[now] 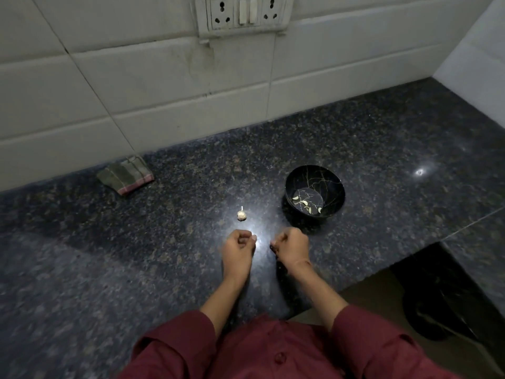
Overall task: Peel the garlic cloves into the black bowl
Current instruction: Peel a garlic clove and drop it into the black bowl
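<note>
While the left hand (239,248) and right hand (291,246) curl their fingers, on what I cannot tell, the garlic bulb (241,215) lies near the left fingers at twelve o'clock, the black bowl (314,175) at the right's one o'clock.

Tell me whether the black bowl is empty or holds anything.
Not empty. The black bowl stands upright on the counter, with a few pale garlic cloves lying on its bottom.
</note>
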